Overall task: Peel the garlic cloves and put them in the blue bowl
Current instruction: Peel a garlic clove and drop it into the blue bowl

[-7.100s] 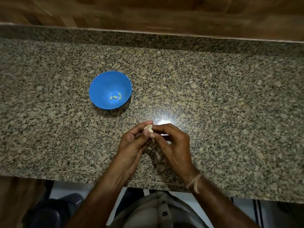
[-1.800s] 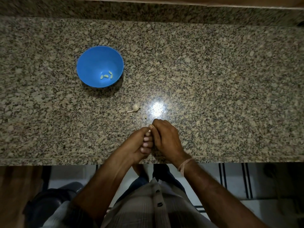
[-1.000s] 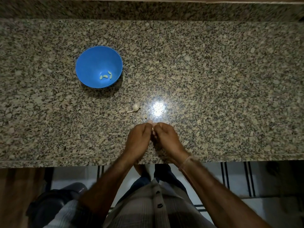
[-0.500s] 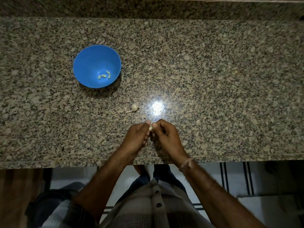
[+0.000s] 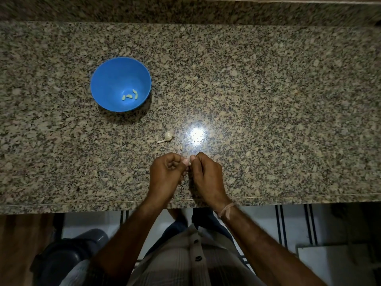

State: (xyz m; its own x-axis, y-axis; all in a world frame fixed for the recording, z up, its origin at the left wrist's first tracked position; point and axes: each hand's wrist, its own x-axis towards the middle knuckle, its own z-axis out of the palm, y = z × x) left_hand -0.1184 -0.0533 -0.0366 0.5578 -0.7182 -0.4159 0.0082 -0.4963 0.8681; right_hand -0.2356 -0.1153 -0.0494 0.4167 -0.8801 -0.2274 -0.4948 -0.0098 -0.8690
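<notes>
At the left of the worktop [image 5: 268, 96] stands the blue bowl [image 5: 106, 79], mouth up and well apart from the hands, ready for finished pieces to be dropped in; three peeled cloves [image 5: 129, 96] lie on its bottom. Right of it and nearer the person, a small garlic piece with a stalk [image 5: 168, 136] rests on the stone, probably kept within reach as the next supply. A scrap of skin [image 5: 181, 148] lies between it and the hands. The left hand [image 5: 166, 173] has its grip curled tight, its thumb tip meeting the right hand [image 5: 207, 174] (a thread is tied round that wrist), whose grip is likewise closed. Both seem to pinch one garlic clove [image 5: 189, 163], though it is nearly hidden between the fingertips. Two opposed pinches would let the nails pull the skin away. This clove is not yet in the bowl.
</notes>
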